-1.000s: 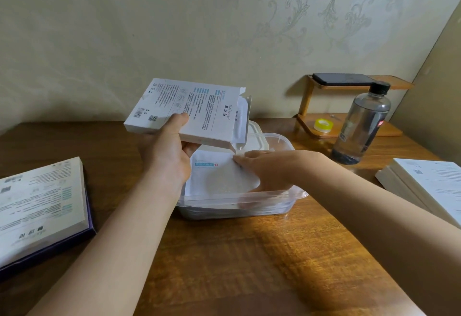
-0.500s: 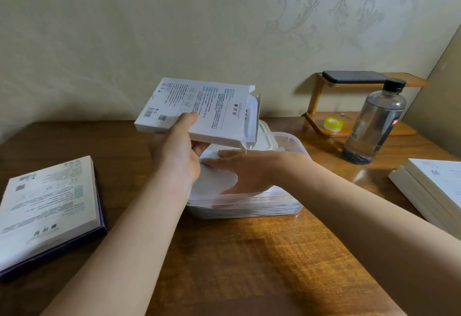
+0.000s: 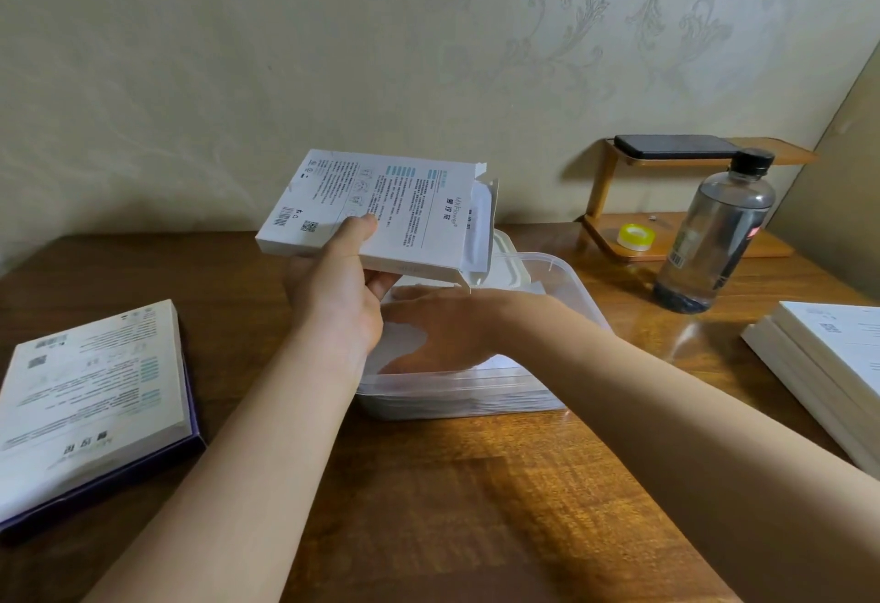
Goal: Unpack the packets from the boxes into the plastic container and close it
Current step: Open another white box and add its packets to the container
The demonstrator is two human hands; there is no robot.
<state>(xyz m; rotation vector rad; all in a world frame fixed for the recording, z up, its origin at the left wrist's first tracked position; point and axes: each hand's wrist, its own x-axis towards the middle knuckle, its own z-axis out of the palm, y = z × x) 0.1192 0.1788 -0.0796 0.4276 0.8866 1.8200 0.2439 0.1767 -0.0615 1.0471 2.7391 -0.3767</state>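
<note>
Head view: left grip (image 3: 333,297) clasps the opened box (image 3: 381,207); right grip (image 3: 443,326), flat and unclenched, presses packets (image 3: 404,344) into the plastic container (image 3: 574,285). Next, probably, set this box aside.

Container (image 3: 452,395) mouth mostly blocked: right hand (image 3: 447,331) lies flat inside, and the opened box (image 3: 381,207) gripped by the left hand (image 3: 333,297) hangs over its far-left edge. Open lane: near table (image 3: 476,507), between flat box (image 3: 90,393) left and box stack (image 3: 828,364) right. Bottle (image 3: 714,240) and shelf (image 3: 605,183) crowd far right.
</note>
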